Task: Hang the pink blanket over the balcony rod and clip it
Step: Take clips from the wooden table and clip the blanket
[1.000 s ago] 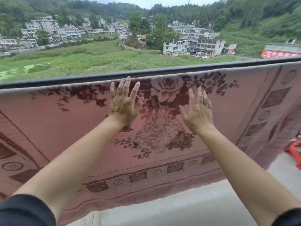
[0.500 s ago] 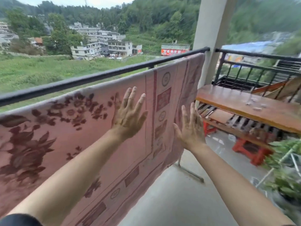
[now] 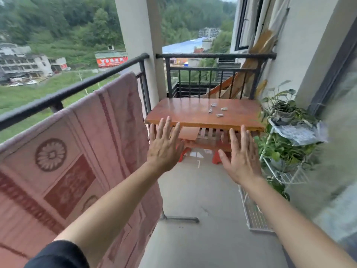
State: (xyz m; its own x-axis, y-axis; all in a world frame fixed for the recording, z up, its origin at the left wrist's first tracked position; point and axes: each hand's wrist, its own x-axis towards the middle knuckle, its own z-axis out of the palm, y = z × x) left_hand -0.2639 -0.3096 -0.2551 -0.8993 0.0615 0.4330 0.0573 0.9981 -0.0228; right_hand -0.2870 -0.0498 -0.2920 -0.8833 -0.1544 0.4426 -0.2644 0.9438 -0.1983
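The pink blanket point(image 3: 81, 151) with dark red patterns hangs draped on the left, just inside the black balcony rail point(image 3: 77, 88). Its right edge ends near the white pillar. My left hand point(image 3: 164, 147) is raised with fingers spread, just right of the blanket and not touching it. My right hand point(image 3: 241, 157) is also up and spread, holding nothing. Several small metal clips point(image 3: 217, 110) lie on the wooden table point(image 3: 183, 113) ahead, beyond both hands.
A white pillar point(image 3: 139, 45) stands at the balcony corner. Potted plants on a white wire rack point(image 3: 286, 147) line the right wall. Red stools sit under the table. A metal stand foot point(image 3: 181, 218) rests on the concrete floor.
The view has swung right, from the blanket toward the table. Both hands have come off the blanket and now hover in the air in front of the table.
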